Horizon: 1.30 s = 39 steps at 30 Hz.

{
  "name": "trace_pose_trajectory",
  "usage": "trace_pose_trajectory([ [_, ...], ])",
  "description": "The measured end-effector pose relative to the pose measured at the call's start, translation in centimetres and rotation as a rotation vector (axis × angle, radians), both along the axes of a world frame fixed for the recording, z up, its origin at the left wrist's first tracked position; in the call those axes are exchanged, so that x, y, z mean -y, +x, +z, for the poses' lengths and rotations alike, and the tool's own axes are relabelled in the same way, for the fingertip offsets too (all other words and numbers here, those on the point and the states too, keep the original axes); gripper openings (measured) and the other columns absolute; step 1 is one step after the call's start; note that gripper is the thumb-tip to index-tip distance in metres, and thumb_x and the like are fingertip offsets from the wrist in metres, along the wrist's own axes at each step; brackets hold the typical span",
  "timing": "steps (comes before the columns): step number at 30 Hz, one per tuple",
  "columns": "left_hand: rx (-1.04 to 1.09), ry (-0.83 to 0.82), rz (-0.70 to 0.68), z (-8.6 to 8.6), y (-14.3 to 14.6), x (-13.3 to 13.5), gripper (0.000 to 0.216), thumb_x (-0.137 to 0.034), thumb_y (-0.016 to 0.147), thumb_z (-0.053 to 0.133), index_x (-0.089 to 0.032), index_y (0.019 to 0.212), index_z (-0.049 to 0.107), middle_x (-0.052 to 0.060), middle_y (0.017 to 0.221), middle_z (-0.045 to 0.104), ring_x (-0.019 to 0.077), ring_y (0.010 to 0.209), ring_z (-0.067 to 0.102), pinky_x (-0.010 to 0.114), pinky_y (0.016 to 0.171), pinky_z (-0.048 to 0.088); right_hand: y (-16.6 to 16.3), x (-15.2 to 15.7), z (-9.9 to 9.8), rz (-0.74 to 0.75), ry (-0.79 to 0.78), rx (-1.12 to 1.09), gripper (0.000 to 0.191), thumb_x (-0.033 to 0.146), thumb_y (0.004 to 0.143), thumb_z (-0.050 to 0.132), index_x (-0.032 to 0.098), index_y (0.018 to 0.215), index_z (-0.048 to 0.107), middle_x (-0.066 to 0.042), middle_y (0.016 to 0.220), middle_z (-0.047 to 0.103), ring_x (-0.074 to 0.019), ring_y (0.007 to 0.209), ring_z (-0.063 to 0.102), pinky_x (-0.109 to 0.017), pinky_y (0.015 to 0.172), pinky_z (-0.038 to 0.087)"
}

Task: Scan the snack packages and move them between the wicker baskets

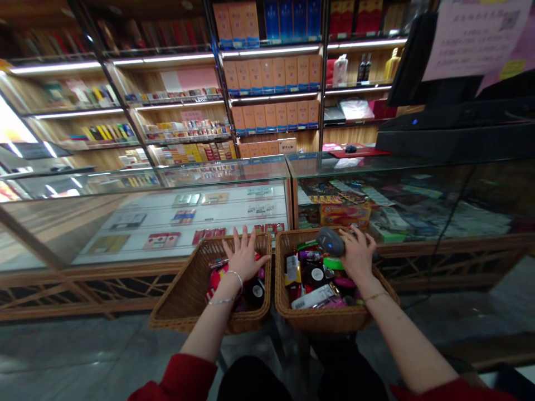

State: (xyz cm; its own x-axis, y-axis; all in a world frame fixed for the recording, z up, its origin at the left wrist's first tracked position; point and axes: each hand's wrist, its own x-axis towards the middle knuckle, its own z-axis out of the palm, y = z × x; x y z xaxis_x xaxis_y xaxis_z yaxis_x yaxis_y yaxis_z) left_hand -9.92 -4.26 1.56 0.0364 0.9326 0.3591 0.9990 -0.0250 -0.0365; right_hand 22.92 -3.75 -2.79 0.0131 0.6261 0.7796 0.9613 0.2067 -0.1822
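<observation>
My left hand [244,257] is over the left wicker basket [179,289], fingers spread and holding nothing. Under it lie a red packet [218,277] and a dark round item with a white label [256,289]. In my right hand [357,253] is a dark grey barcode scanner [330,241] with a small blue light, its head pointing left above the right wicker basket [326,320]. That basket holds several small packaged goods, among them a white box with a barcode [313,297], a bright green lid [333,264] and a dark round item [314,274]. My right hand hides part of the contents.
Behind the baskets stands a glass display counter [209,178] with small boxes inside. A monitor [412,61] with pink paper on it rises at the right. Lit shelves [271,97] of boxed goods line the back wall. A dark cable [449,223] hangs at right.
</observation>
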Motion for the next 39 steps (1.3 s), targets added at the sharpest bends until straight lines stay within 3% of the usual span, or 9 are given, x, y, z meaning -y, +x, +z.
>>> trace_pose_trajectory([
  [10, -0.007, -0.095, -0.172, -0.1, 5.9, -0.6, 0.1, -0.067, 0.08, 0.054, -0.018, 0.157, 0.013, 0.015, 0.165, 0.005, 0.0408, 0.15, -0.006, 0.07, 0.115, 0.002, 0.7, -0.4, -0.2, -0.053, 0.018, -0.049, 0.031, 0.011, 0.074, 0.05, 0.021, 0.098, 0.066, -0.007, 0.117, 0.071, -0.0268, 0.132, 0.039, -0.051, 0.105, 0.019],
  [26, 0.013, -0.409, -0.246, -0.7, 17.6, -1.0, 0.101, -0.078, 0.078, 0.032, -0.008, 0.151, 0.029, 0.021, 0.157, 0.033, 0.0388, 0.149, 0.017, 0.068, 0.116, -0.005, 2.2, -1.1, -0.5, -0.176, 0.03, -0.223, 0.023, 0.017, 0.073, 0.054, 0.02, 0.093, 0.065, -0.007, 0.118, 0.071, -0.0308, 0.132, 0.038, -0.056, 0.105, 0.015],
  [30, -0.01, -0.445, -0.249, -1.2, 19.3, -1.3, 0.102, -0.082, 0.075, 0.032, -0.01, 0.148, 0.037, 0.02, 0.155, 0.038, 0.0405, 0.148, 0.02, 0.068, 0.116, -0.006, 2.1, -1.1, -0.4, -0.192, 0.005, -0.251, 0.023, 0.016, 0.073, 0.052, 0.02, 0.092, 0.066, -0.007, 0.118, 0.071, -0.0297, 0.132, 0.038, -0.055, 0.105, 0.016],
  [35, -0.034, -0.44, -0.237, -1.5, 20.2, -1.7, 0.098, -0.082, 0.077, 0.027, -0.011, 0.139, 0.051, 0.022, 0.158, 0.029, 0.0399, 0.15, 0.008, 0.069, 0.114, -0.007, 2.0, -1.2, -0.3, -0.179, 0.005, -0.283, 0.025, 0.014, 0.073, 0.055, 0.02, 0.094, 0.066, -0.007, 0.119, 0.071, -0.0298, 0.132, 0.039, -0.055, 0.106, 0.015],
  [39, -0.005, -0.482, -0.231, -1.7, 20.4, -2.2, 0.094, -0.081, 0.077, 0.027, -0.013, 0.135, 0.056, 0.02, 0.157, 0.033, 0.0405, 0.15, 0.01, 0.071, 0.113, -0.008, 2.0, -1.3, -0.1, -0.168, 0.005, -0.299, 0.023, 0.013, 0.074, 0.054, 0.02, 0.094, 0.066, -0.008, 0.12, 0.07, -0.0301, 0.133, 0.039, -0.055, 0.106, 0.016],
])
